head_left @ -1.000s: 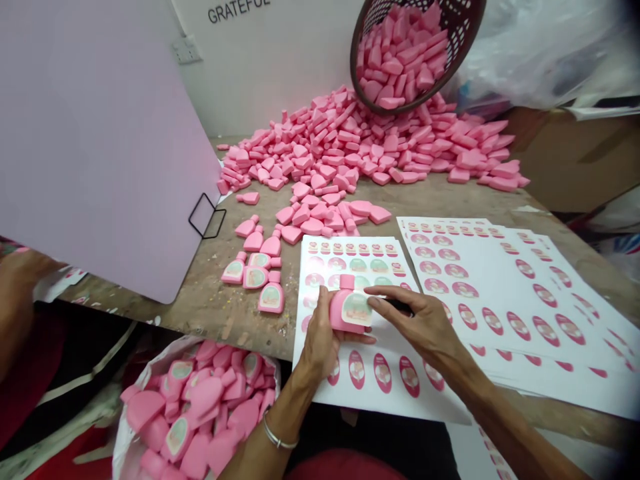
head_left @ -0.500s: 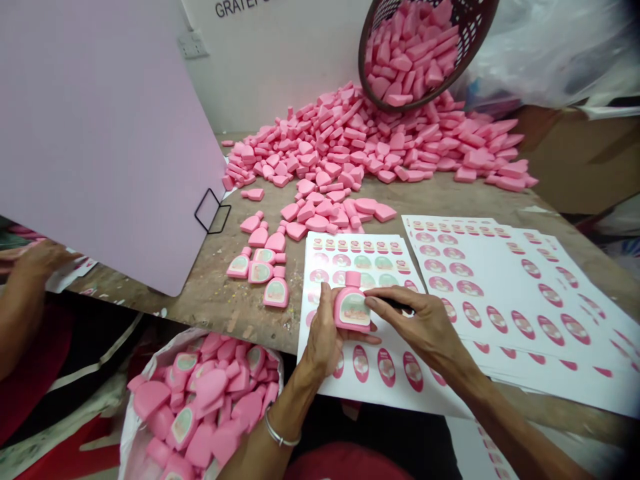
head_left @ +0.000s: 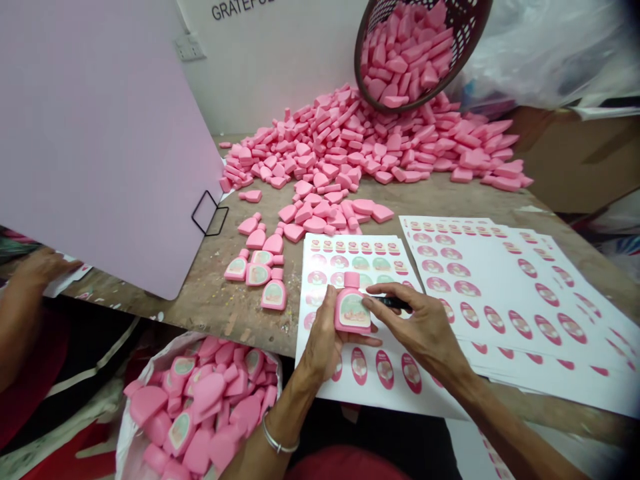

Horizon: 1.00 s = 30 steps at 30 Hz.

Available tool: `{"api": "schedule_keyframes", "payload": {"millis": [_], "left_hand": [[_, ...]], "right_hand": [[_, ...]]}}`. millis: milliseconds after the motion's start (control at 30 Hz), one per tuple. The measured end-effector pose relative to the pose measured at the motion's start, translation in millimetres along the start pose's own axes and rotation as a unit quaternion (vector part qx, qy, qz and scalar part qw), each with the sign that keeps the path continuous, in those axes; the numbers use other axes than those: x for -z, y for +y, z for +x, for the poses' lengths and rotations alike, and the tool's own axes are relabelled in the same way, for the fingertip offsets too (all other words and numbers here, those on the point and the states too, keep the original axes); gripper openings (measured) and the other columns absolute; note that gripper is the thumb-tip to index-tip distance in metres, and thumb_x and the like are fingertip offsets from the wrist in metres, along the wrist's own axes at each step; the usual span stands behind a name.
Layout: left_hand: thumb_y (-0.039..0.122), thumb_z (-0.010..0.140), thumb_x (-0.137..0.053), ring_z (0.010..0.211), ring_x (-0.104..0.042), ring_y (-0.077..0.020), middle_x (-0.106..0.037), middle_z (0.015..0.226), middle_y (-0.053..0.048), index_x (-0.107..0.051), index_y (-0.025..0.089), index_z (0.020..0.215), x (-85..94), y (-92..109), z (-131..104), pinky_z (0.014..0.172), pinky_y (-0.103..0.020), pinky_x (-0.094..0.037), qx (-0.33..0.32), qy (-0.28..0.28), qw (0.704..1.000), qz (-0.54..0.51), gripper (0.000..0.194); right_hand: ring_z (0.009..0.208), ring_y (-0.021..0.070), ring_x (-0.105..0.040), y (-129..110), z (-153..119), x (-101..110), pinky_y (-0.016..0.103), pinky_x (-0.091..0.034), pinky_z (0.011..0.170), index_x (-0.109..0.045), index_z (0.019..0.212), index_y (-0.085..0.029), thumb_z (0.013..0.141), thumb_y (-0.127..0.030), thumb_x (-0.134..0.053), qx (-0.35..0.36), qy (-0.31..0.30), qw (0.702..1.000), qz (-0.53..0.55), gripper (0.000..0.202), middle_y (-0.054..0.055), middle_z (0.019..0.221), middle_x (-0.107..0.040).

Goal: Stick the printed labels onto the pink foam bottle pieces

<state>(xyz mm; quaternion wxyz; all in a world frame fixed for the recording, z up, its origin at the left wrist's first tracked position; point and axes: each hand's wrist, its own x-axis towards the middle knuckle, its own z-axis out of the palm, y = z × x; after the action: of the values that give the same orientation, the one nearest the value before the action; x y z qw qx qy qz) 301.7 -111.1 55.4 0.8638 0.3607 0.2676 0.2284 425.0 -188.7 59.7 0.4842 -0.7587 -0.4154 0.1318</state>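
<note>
My left hand holds a pink bottle-shaped piece upright, cap end away from me, with a pale green label on its front. The fingers of my right hand are closed on a slim black tool, and a fingertip touches the label's right edge. Beneath both hands lies a sticker sheet with pink oval and round stickers. Left of the sheet, several labelled pink pieces rest on the wooden table.
A large heap of pink pieces spills from a tilted brown basket. More sticker sheets lie at the right. A white sack of pink pieces stands below the table edge. A pink panel and another person's hand are at left.
My right index finger and thumb have shifted slightly at the label's edge, and more of the black tool shows. The whole view has moved a little. My left hand keeps its hold.
</note>
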Motion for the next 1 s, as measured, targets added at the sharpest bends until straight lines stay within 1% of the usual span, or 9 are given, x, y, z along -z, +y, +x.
{"api": "schedule_keyframes", "payload": {"millis": [167,267,400,533,667,733,800,867,1000], "left_hand": [[0.027,0.079,-0.064,0.086,-0.067,-0.0198,-0.063,0.100,-0.006,-0.055,0.016,0.109,2.5,-0.6,-2.8,0.063,-0.025,-0.057,-0.010,-0.049,0.998,0.037,0.034],[0.025,0.081,-0.060,0.088,-0.066,-0.0201,-0.061,0.102,-0.008,-0.052,0.015,0.109,2.5,-1.1,-4.8,0.062,-0.024,-0.056,0.004,-0.070,0.997,0.039,0.030],[0.024,0.083,-0.059,0.088,-0.066,-0.0194,-0.061,0.100,-0.006,-0.052,0.017,0.110,2.6,-2.0,-6.7,0.065,-0.026,-0.057,0.006,-0.088,0.995,0.050,0.029],[0.025,0.083,-0.058,0.090,-0.066,-0.0195,-0.062,0.099,-0.006,-0.052,0.016,0.109,3.5,-3.1,-6.8,0.071,-0.029,-0.057,0.004,-0.075,0.997,0.030,0.028],[0.035,0.085,-0.058,0.083,-0.067,-0.0202,-0.065,0.093,-0.008,-0.053,0.013,0.108,1.8,-4.2,-6.0,0.071,-0.031,-0.056,0.005,-0.044,0.999,0.021,0.032],[0.043,0.086,-0.054,0.082,-0.067,-0.0214,-0.066,0.092,-0.010,-0.054,0.012,0.108,4.3,-2.3,-6.6,0.069,-0.031,-0.055,0.003,-0.028,0.998,0.051,0.038],[0.050,0.087,-0.050,0.081,-0.066,-0.0215,-0.067,0.091,-0.010,-0.057,0.014,0.105,14.2,3.5,-7.7,0.068,-0.031,-0.053,-0.021,0.030,0.989,0.141,0.041],[0.053,0.086,-0.050,0.082,-0.065,-0.0211,-0.068,0.089,-0.007,-0.060,0.017,0.101,33.4,13.5,-7.4,0.070,-0.030,-0.051,-0.084,0.138,0.942,0.293,0.040],[0.053,0.088,-0.043,0.075,-0.063,-0.0246,-0.067,0.078,-0.005,-0.063,0.020,0.097,84.7,36.1,2.6,0.067,-0.034,-0.048,-0.168,0.273,0.766,0.558,0.040]], "right_hand": [[0.083,0.0255,-0.063,4.6,0.8,6.4,0.044,-0.046,0.079,-0.068,0.101,-0.020,0.083,-0.046,-0.060,0.113,0.039,0.975,-0.188,0.032,0.008,0.092,-0.071],[0.094,0.0330,-0.060,5.3,4.8,10.7,0.053,-0.042,0.086,-0.064,0.112,-0.018,0.080,-0.051,-0.061,0.102,0.091,0.952,-0.273,0.046,0.013,0.098,-0.069],[0.104,0.0277,-0.060,6.9,15.0,6.5,0.042,-0.049,0.087,-0.057,0.120,-0.022,0.071,-0.054,-0.069,0.040,0.005,0.994,-0.103,0.060,0.010,0.117,-0.063],[0.113,0.0271,-0.057,13.3,16.1,1.0,0.041,-0.049,0.092,-0.054,0.121,-0.025,0.068,-0.056,-0.072,-0.061,-0.052,0.997,0.020,0.064,0.008,0.126,-0.059],[0.120,0.0284,-0.054,19.4,3.6,5.9,0.040,-0.050,0.092,-0.051,0.126,-0.028,0.061,-0.052,-0.078,-0.104,-0.129,0.984,0.061,0.075,0.007,0.131,-0.056],[0.119,0.0284,-0.054,26.1,4.7,13.1,0.039,-0.051,0.092,-0.051,0.125,-0.028,0.059,-0.051,-0.079,-0.107,-0.137,0.983,0.056,0.076,0.007,0.131,-0.056],[0.113,0.0274,-0.059,38.8,19.2,23.1,0.037,-0.052,0.087,-0.054,0.121,-0.026,0.063,-0.053,-0.076,-0.103,-0.122,0.986,0.039,0.068,0.008,0.127,-0.059],[0.101,0.0256,-0.064,57.0,49.4,34.7,0.036,-0.053,0.082,-0.059,0.113,-0.023,0.071,-0.055,-0.068,-0.085,-0.077,0.993,-0.008,0.053,0.010,0.114,-0.065],[0.089,0.0235,-0.065,93.4,138.4,50.0,0.036,-0.050,0.078,-0.062,0.104,-0.018,0.080,-0.051,-0.056,-0.072,0.067,0.982,-0.159,0.041,0.012,0.101,-0.070]]}}
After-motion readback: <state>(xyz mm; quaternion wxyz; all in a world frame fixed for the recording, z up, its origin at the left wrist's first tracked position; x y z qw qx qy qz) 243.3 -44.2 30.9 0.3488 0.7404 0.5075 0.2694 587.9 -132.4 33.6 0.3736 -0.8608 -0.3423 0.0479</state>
